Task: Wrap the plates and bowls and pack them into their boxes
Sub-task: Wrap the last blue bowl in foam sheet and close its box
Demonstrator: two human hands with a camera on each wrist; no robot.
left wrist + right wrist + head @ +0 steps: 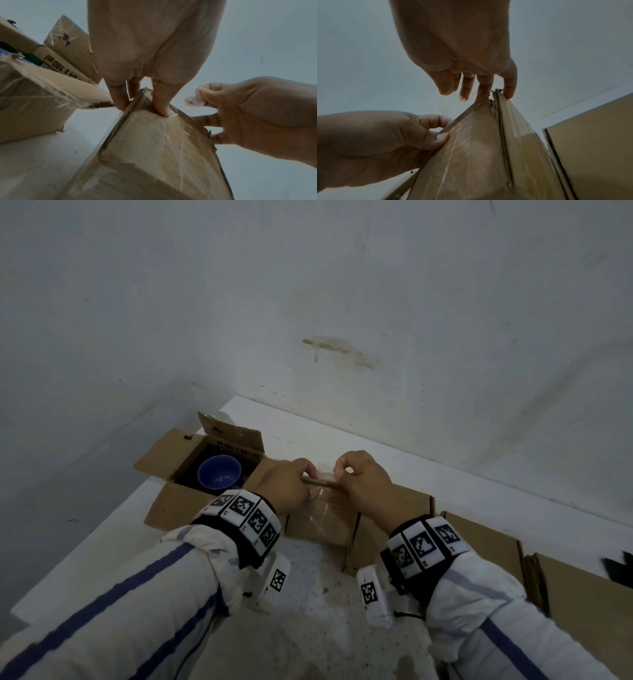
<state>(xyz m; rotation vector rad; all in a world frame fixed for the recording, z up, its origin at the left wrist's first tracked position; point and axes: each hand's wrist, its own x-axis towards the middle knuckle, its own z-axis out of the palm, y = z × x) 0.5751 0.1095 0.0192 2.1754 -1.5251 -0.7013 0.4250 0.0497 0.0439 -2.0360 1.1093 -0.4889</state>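
Cardboard open box (191,474) at left on the table (113,546) holds a blue bowl (219,478). Left hand (289,486) grips the upright flap (322,481) of the middle taped box (322,520); right hand (364,484) pinches clear tape (194,100) at that edge. Judged step: readying this box; next, peel the tape without tearing the flap.

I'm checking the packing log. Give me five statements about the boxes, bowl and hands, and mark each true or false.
1. A blue bowl sits in the open box. True.
2. The left hand grips the flattened cardboard. True.
3. The right hand rests flat on the table. False: it pinches clear tape at the cardboard's top edge.
4. The bowl is red. False: blue.
5. More flat cardboard lies to the right. True.
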